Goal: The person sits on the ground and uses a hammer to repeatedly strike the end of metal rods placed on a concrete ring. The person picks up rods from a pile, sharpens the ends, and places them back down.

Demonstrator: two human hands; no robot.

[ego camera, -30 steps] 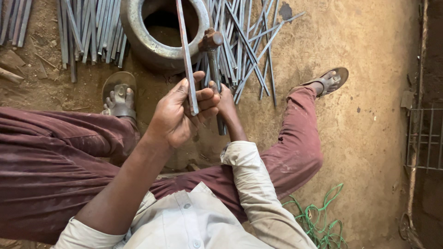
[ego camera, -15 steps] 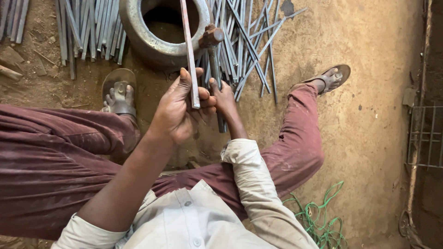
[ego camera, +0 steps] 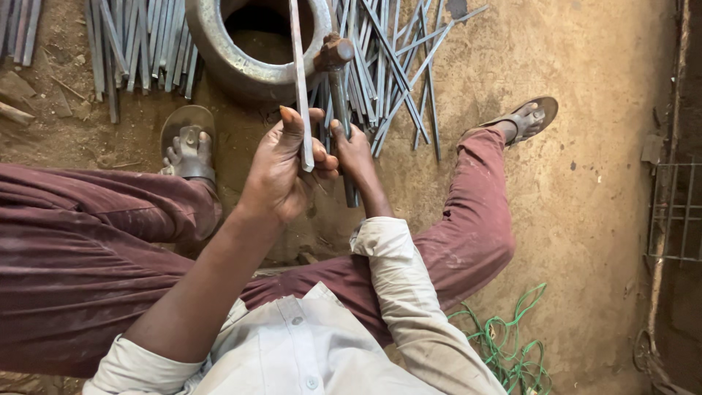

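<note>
Hammer (ego camera: 338,80) raised slightly, right hand (ego camera: 355,150) gripping it, left hand (ego camera: 281,172) gripping flat bar (ego camera: 300,80), pot (ego camera: 252,44) behind.

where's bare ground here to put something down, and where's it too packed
The widest free patch is the sandy floor right of the maroon-trousered leg, between the sandalled foot, the green cord tangle and the wire grid. It is crowded around the round metal pot, with grey metal strips fanned on both sides.
</note>
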